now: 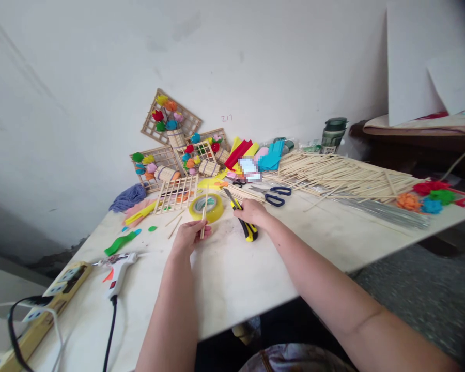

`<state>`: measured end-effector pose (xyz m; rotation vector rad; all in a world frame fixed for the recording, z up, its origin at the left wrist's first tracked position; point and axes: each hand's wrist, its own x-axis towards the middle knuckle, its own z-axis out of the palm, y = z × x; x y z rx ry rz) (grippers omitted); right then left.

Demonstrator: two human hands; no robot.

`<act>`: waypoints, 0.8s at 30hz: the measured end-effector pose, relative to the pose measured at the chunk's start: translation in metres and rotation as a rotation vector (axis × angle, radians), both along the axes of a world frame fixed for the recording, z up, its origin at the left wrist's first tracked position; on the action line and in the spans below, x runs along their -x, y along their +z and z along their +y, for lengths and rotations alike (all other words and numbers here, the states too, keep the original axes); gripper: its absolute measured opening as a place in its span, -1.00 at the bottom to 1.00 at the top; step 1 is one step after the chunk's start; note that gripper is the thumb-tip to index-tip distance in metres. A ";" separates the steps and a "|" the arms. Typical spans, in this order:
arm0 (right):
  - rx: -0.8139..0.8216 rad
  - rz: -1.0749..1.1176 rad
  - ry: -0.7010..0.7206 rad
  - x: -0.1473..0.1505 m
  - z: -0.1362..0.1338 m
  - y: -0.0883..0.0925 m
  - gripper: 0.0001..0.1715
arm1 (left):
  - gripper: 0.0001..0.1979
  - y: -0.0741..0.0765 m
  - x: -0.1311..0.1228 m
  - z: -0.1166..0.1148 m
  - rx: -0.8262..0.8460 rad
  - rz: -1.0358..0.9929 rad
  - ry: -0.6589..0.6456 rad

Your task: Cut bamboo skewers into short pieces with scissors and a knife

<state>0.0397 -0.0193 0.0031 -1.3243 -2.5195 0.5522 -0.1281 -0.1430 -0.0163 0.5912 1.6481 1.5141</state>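
We seem to be in a small handicraft workshop, judging by the hot-glue gun (pixel 119 271) and power strip (pixel 58 290) at near left, flower-trimmed stick lattices (pixel 189 120) by the far wall (pixel 256 62), and wooden sticks (pixel 344 175) heaped across the worktable (pixel 232 289) at right.

Left grip (pixel 188 235) holds a stick (pixel 205 204) — right grip (pixel 254 212), a cutter (pixel 248 229) (yellow-black).
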 end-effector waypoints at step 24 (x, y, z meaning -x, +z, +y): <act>-0.270 -0.147 0.301 0.002 -0.033 0.010 -0.60 | -0.96 0.007 0.017 -0.011 0.200 -0.102 -0.142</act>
